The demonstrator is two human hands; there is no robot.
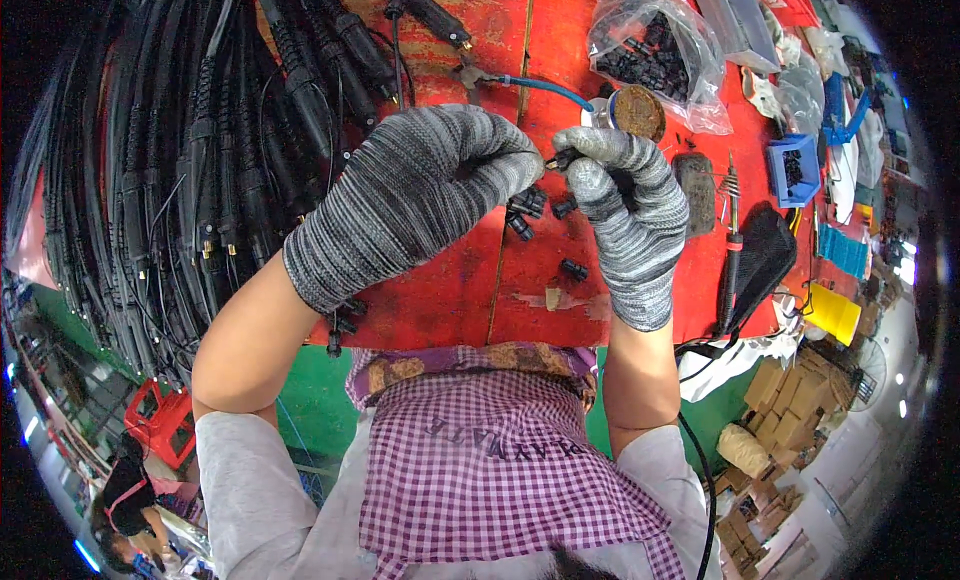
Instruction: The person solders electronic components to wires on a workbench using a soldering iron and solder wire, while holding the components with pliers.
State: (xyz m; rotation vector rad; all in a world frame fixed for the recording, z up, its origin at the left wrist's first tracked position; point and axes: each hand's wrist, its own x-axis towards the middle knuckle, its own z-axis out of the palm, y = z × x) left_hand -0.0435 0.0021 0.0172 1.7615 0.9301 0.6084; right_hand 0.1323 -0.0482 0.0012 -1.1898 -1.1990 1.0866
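Striped grey knit gloves cover both hands, held close together over the red table. Thumb and fingers of my right hand pinch a small black connector, whose brass-coloured tip points toward the other hand. My left hand has its fingertips pressed together right beside that tip; whatever they hold is hidden by the glove. Several loose black connector pieces lie on the table below the fingertips. Another black piece rests nearer the table's front edge.
Thick black cables cover the left side. Blue-handled pliers, a round tin and a clear bag of black parts lie beyond my hands. Rightward are a grey block, a soldering iron and a blue bin.
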